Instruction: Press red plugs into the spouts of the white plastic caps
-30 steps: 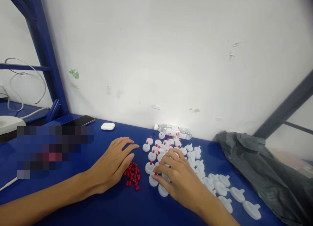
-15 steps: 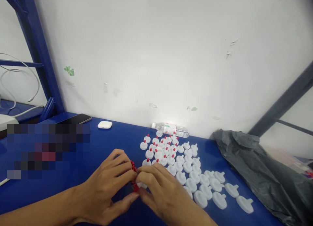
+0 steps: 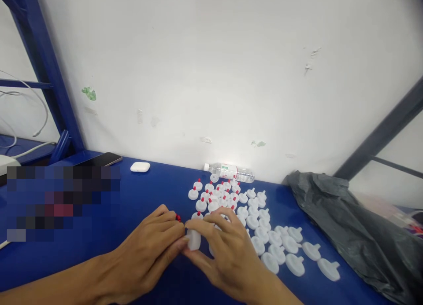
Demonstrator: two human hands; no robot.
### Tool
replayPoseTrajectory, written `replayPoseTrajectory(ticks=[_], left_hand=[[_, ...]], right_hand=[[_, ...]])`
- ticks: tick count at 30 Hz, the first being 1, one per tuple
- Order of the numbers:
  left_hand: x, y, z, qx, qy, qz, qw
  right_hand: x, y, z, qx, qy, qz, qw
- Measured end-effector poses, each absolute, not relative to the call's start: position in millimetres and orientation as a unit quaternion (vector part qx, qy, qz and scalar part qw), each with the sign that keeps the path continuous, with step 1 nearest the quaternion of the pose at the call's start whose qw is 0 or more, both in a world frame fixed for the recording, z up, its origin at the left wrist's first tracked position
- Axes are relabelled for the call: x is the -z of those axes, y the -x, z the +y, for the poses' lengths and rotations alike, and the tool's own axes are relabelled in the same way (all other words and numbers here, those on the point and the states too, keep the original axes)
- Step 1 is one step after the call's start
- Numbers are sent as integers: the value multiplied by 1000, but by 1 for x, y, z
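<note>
My right hand (image 3: 228,248) grips a white plastic spouted cap (image 3: 194,240), tilted on its side between thumb and fingers. Against its left side, the fingertips of my left hand (image 3: 153,250) are pinched together; whatever they hold is hidden. Small red caps (image 3: 178,218) peep out behind my left fingers, most of the pile covered by the hand. Just beyond my right hand stand several white spouted caps with red tips (image 3: 201,204). To its right lie several white spouted caps without red tips (image 3: 258,245).
A clear bottle (image 3: 231,171) lies along the wall behind the caps. A white earbud case (image 3: 140,167) and a dark phone (image 3: 107,159) are at the back left. Dark plastic sheeting (image 3: 346,217) covers the right side of the blue table (image 3: 158,186).
Both hands have come together in front of the red pile. My right hand has brought a white spouted cap leftward from the group, and my left fingers have closed against it.
</note>
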State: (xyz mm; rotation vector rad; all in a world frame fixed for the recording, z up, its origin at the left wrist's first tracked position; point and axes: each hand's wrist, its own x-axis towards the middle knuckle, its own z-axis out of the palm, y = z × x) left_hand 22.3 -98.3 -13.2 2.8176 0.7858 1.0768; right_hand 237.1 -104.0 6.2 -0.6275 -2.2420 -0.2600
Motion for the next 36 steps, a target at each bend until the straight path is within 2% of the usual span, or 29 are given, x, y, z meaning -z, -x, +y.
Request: replayPoseTrajectory(ticks=[3,7,11,13,24,31,36], left_hand=[[20,-19,-100,-427,-838,338,46],[4,-13,-89,-433,-763,443,186],[-8,-9,-69,-378,-811,436,98],[-5,-8,-61,-335,-835,431,69],[16,-3,-50,-270,-863,424,51],[21,-2,-52,-250,-861,438,60],[21,-4,-53,-252,-862,436,62]], right_hand=[[-8,-247,-99,160,258,-873,382],[-15,-269,-85,181,322,-835,407],[-21,-272,-85,69,330,-850,404],[-20,-265,-91,49,319,-862,392],[-4,-259,-91,48,340,-888,306],[-2,-268,-82,131,414,-862,262],[2,-268,-78,79,427,-856,279]])
